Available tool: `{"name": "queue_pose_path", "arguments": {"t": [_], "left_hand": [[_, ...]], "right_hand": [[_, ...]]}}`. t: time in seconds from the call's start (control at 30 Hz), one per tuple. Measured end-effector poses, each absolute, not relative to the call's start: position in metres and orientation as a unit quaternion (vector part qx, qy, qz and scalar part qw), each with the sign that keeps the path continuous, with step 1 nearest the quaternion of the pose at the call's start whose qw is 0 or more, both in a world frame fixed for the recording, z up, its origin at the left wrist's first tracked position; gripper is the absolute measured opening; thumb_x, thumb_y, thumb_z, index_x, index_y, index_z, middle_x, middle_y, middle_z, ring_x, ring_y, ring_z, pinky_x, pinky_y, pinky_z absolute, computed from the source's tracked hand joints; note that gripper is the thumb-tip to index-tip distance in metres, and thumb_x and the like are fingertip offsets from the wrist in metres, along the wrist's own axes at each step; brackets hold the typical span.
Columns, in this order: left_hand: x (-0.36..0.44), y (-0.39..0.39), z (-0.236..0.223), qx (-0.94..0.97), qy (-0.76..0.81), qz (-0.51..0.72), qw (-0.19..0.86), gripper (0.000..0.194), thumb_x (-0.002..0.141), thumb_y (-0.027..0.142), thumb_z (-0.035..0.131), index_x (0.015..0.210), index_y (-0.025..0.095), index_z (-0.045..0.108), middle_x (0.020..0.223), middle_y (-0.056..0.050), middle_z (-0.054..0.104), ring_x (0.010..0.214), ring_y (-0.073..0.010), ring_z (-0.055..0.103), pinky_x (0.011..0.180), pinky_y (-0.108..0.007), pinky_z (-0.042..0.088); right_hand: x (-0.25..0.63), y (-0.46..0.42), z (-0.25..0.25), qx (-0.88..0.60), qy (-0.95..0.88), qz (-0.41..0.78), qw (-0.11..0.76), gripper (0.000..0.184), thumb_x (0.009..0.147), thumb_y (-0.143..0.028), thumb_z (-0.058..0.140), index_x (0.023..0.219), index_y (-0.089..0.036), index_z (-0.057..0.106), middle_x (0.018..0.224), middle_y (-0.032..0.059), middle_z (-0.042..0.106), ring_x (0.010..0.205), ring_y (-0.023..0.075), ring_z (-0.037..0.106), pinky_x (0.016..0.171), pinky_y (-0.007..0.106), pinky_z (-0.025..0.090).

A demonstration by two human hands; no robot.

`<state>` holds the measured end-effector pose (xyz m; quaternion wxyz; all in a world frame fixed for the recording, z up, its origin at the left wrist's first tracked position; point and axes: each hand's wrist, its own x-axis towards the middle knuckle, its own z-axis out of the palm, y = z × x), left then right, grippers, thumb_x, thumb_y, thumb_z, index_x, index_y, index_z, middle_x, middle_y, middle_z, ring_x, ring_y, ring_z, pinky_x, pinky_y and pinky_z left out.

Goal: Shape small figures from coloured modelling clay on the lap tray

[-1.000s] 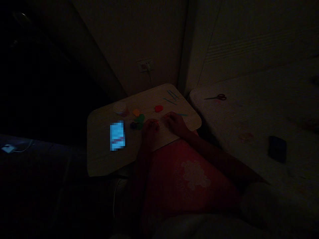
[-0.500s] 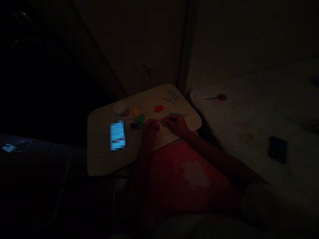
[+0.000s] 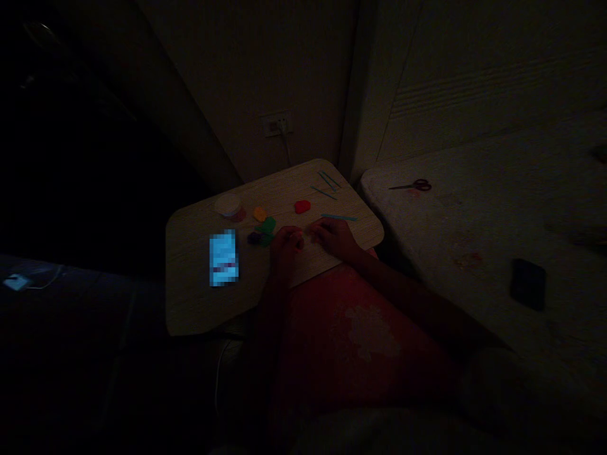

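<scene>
Both hands meet near the front edge of a small wood-topped table (image 3: 190, 297), in very dim light. My left hand (image 3: 286, 245) is closed, fingers curled; a reddish spot shows at its fingertips, too dark to name. Just right of it, my right hand (image 3: 334, 237) also has its fingers pressed together, and whatever they hold is hidden. Beyond the hands lies a red lump (image 3: 302, 206) that looks like modelling clay. Green lumps (image 3: 268, 225), a dark purple lump (image 3: 255, 238) and an orange lump (image 3: 259, 213) sit left of my left hand. A blue-green stick (image 3: 339, 217) lies behind my right hand.
More thin sticks (image 3: 324, 193) lie at the table's far right corner. A round tub (image 3: 228, 206) and a lit, blurred screen (image 3: 224, 258) are on the left. Scissors (image 3: 420, 185) and a dark flat object (image 3: 528, 284) rest on the pale surface at right.
My right fingertips have shifted slightly left, nearer to my left hand. My left hand and the things on the table look unmoved.
</scene>
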<state>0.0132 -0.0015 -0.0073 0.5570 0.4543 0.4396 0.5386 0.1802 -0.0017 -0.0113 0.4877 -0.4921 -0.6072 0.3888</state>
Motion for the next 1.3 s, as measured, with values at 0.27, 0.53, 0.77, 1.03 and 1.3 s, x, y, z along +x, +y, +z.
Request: {"name": "queue_pose_path", "arguments": {"t": [0.27,0.53,0.77,1.03,1.3], "left_hand": [[0.0141,-0.0019,-0.0068,0.444,0.438,0.541,0.565,0.022,0.073,0.035,0.076,0.082,0.018,0.064,0.058,0.003,0.057,0.051,-0.0081,0.050,0.048,-0.019,0.035],[0.0139,-0.0016,-0.0091,0.448,0.429,0.544,0.565,0.023,0.074,0.036,0.076,0.083,0.018,0.065,0.058,0.004,0.057,0.051,-0.0079,0.050,0.048,-0.019,0.035],[0.0143,-0.0032,-0.0051,0.445,0.445,0.535,0.563,0.023,0.074,0.036,0.075,0.082,0.018,0.064,0.060,0.003,0.058,0.052,-0.0081,0.051,0.049,-0.019,0.035],[0.0126,-0.0029,-0.0068,0.462,0.438,0.535,0.556,0.021,0.076,0.036,0.075,0.082,0.018,0.064,0.059,0.003,0.058,0.052,-0.0083,0.051,0.049,-0.020,0.037],[0.0134,-0.0014,-0.0082,0.462,0.443,0.534,0.553,0.024,0.074,0.037,0.076,0.084,0.018,0.064,0.059,0.004,0.058,0.051,-0.0080,0.051,0.048,-0.019,0.036]], "right_hand": [[0.1813,-0.0058,-0.0042,-0.493,-0.630,0.360,0.480,0.037,0.093,-0.045,0.056,0.065,-0.020,0.055,0.057,-0.0010,0.056,0.057,0.0140,0.051,0.060,0.027,0.039],[0.1816,-0.0024,-0.0051,-0.492,-0.654,0.330,0.471,0.040,0.094,-0.049,0.047,0.065,-0.022,0.045,0.062,-0.0007,0.049,0.064,0.0154,0.046,0.063,0.029,0.035],[0.1797,-0.0009,-0.0103,-0.459,-0.634,0.359,0.509,0.020,0.089,-0.039,0.058,0.082,-0.021,0.058,0.079,0.0022,0.063,0.073,0.0163,0.055,0.069,0.027,0.044],[0.1801,-0.0036,-0.0078,-0.447,-0.636,0.400,0.486,0.022,0.090,-0.034,0.061,0.083,-0.018,0.074,0.075,0.0042,0.073,0.062,0.0151,0.063,0.066,0.028,0.048],[0.1803,-0.0039,-0.0091,-0.472,-0.621,0.392,0.487,0.023,0.081,-0.039,0.074,0.076,-0.017,0.074,0.069,0.0036,0.072,0.062,0.0157,0.062,0.060,0.026,0.045]]}}
